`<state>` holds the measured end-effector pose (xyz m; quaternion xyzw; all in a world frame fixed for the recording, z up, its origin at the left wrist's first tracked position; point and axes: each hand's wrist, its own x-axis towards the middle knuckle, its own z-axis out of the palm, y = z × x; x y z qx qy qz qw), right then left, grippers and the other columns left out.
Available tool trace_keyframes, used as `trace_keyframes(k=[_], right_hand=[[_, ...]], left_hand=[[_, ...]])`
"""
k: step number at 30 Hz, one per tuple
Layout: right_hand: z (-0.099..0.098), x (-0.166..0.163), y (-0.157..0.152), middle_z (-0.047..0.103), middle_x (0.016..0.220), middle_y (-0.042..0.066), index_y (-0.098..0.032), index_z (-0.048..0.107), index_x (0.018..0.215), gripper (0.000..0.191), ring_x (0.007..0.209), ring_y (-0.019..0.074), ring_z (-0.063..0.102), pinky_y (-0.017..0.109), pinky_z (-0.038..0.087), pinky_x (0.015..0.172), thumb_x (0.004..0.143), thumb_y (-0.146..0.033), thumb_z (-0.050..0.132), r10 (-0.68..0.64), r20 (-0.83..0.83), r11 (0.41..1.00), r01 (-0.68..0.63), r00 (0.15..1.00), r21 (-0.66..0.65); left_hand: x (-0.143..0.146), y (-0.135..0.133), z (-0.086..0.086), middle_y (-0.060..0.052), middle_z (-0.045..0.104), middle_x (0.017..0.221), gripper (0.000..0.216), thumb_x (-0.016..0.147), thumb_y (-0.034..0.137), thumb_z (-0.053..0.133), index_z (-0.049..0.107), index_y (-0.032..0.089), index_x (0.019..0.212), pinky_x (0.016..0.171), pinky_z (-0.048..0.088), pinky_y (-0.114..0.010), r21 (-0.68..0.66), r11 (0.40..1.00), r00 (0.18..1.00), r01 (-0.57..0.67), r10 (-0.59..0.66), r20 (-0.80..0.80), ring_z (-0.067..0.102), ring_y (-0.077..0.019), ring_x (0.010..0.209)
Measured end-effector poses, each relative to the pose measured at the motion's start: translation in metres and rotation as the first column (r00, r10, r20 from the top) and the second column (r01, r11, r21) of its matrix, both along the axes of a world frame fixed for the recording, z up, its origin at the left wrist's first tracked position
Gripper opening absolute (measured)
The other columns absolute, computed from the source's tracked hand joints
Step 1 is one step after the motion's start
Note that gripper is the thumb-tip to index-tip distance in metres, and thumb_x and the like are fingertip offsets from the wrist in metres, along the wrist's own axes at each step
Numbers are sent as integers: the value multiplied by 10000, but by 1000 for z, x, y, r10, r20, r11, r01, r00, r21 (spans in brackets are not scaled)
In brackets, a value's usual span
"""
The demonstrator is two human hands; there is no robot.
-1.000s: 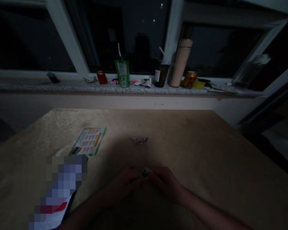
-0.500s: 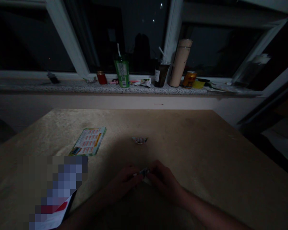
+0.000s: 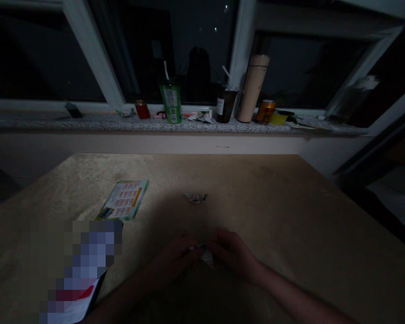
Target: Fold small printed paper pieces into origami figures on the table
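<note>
Both my hands meet over the near middle of a tan table (image 3: 273, 202) in dim light. My left hand (image 3: 175, 258) and my right hand (image 3: 232, 253) pinch a small folded piece of printed paper (image 3: 205, 255) between their fingertips, held low against the tabletop. A little farther off lies a small folded paper shape (image 3: 196, 197), apart from my hands.
A printed leaflet (image 3: 124, 199) lies to the left, with more paper (image 3: 76, 306) at the near left edge. On the stone windowsill (image 3: 87, 120) stand a green cup with a straw (image 3: 171, 102), a dark cup (image 3: 224, 104), a tall beige flask (image 3: 252, 88) and cans (image 3: 265, 111).
The small paper in my fingers has turned and come lower toward the table. My fingertips have shifted round it, while my arms have hardly moved.
</note>
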<state>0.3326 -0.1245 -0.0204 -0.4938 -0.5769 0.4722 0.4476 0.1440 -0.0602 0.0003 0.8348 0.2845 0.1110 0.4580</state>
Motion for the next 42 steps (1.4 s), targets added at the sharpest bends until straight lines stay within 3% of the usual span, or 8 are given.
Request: trace_keyframes(k=[6, 14, 18, 21, 29, 35, 42], right_hand=[[4, -1, -3, 506, 581, -25, -167, 534, 690, 389, 541, 97, 448, 206, 332, 491, 876, -507, 502, -12, 62, 1000, 12, 998, 6], [2, -3, -4, 503, 581, -27, -175, 539, 701, 329, 537, 98, 440, 207, 325, 488, 887, -443, 501, -47, 123, 999, 45, 991, 20], [2, -1, -3, 505, 604, -23, -170, 538, 709, 350, 560, 102, 447, 212, 335, 507, 881, -472, 501, -36, 76, 999, 35, 996, 24], [2, 0, -2, 508, 607, -23, -171, 534, 712, 344, 564, 104, 454, 210, 340, 509, 870, -475, 511, -15, 22, 1000, 15, 1000, 14], [-2, 0, 0, 535, 608, -24, -175, 538, 735, 224, 549, 101, 478, 206, 366, 509, 847, -369, 533, 23, 12, 1000, -23, 1000, -2], [1, 1, -3, 574, 677, -8, -176, 591, 792, 184, 607, 114, 500, 221, 378, 553, 851, -340, 534, 14, 49, 998, -17, 999, 55], [-4, -4, -2, 536, 715, -31, -211, 469, 966, 249, 636, 117, 514, 221, 390, 567, 814, -343, 616, -40, -106, 999, 42, 994, 14]], left_hand=[[-2, -3, 2, 3, 512, 813, 385, 966, 396, 292, 527, 207, 728, 753, 414, -277, -29, 999, 999, -31, 31, 11, 498, -167, 774], [0, 0, -4, 2, 510, 744, 416, 954, 421, 314, 511, 203, 660, 721, 413, -293, -31, 999, 999, -42, 43, 7, 513, -172, 732], [-2, 1, -8, -3, 540, 836, 234, 871, 408, 517, 585, 198, 794, 711, 424, -278, -32, 999, 1000, -13, 13, 21, 533, -178, 788], [-2, 1, -9, -9, 557, 878, 159, 856, 349, 549, 609, 204, 876, 727, 419, -284, -9, 1000, 1000, -14, 14, 26, 530, -187, 828], [0, -2, -5, 1, 580, 831, 173, 865, 351, 525, 616, 214, 812, 711, 433, -276, -26, 996, 996, -89, 89, -8, 536, -177, 791], [0, 1, -8, 2, 631, 834, 244, 858, 423, 517, 646, 220, 907, 698, 441, -278, -56, 983, 985, -173, 171, -28, 572, -195, 791], [-2, -1, -6, -13, 651, 926, 260, 788, 385, 607, 634, 226, 992, 761, 451, -302, -80, 981, 985, -175, 174, -13, 586, -212, 849]])
